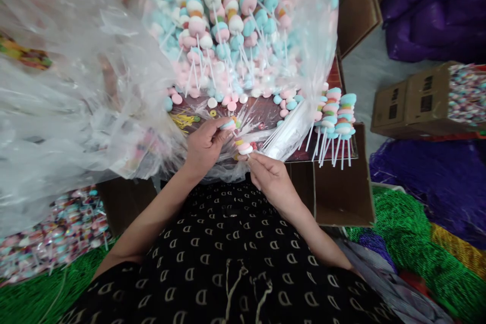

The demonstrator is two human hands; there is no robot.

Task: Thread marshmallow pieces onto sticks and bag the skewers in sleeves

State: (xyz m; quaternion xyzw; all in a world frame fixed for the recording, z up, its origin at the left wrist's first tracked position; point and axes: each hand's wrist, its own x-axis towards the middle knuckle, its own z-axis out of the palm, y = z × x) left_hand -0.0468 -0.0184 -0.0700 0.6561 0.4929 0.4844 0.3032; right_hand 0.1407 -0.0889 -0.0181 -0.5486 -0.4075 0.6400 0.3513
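Observation:
My left hand (204, 146) pinches a small pink and blue marshmallow (228, 125) between thumb and fingers. In my right hand (272, 178) is a skewer whose stick is mostly hidden by the fingers; a pink and white marshmallow (245, 149) and a yellowish piece are threaded on it. The two hands are close together but apart, over clear plastic on a dark red table (261, 114). Yellow strips (184, 120) lie beside my left hand. A bundle of white sticks (283, 134) rests in plastic just beyond my right hand.
A large clear bag (319, 25) of marshmallow skewers stands at the back. Finished-looking skewers (343, 116) overhang the table's right edge. Clear plastic sheeting (87, 76) fills the left. Cardboard boxes (410, 96), purple bundles (425, 10) and green strands (402, 217) lie on the right.

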